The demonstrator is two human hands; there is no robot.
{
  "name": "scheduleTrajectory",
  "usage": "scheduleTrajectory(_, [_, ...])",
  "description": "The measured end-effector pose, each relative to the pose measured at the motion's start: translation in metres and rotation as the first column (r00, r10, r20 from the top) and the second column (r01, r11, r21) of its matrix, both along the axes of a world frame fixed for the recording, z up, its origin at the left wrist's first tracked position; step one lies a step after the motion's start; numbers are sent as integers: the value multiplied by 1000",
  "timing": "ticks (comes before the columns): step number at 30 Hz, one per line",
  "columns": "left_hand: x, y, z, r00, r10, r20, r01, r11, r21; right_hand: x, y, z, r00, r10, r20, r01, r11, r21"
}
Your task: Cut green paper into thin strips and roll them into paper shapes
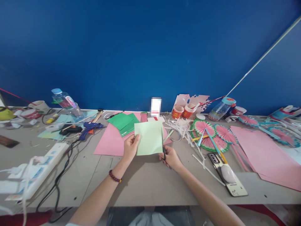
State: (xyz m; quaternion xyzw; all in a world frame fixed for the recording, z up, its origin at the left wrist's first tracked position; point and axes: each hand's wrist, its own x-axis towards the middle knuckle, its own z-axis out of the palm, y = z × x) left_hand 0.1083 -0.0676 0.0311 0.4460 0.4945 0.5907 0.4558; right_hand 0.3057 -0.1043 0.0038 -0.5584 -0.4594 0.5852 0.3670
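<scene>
My left hand [131,146] pinches the left edge of a pale green sheet of paper [149,138], thumb on its front. The sheet is held up above the table, facing me. At its lower right corner my right hand [170,156] is closed round a pair of scissors [164,153] with dark handles. The blades run along the sheet's right edge and can hardly be made out. Behind the sheet lie green paper sheets [122,121], partly in clear wrapping, on top of pink paper [108,142].
A blue glue gun [88,129] and a white power strip [47,169] with black cables lie left. White paper strips [180,128], red paper cups [178,111], watermelon-patterned paper fans [207,133], a phone [227,175] and pink sheets [268,153] are right. A blue wall [150,53] stands behind.
</scene>
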Motion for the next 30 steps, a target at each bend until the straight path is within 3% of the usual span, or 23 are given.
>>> scheduleTrajectory(16, [-2, 2, -2, 999, 4, -36, -2, 999, 51, -2, 0, 6, 999, -15, 30, 15, 1000, -8])
scheduleTrajectory(30, [-1, 1, -2, 1000, -15, -11, 16, 1000, 11, -1, -1, 6, 1000, -22, 21, 21, 1000, 18])
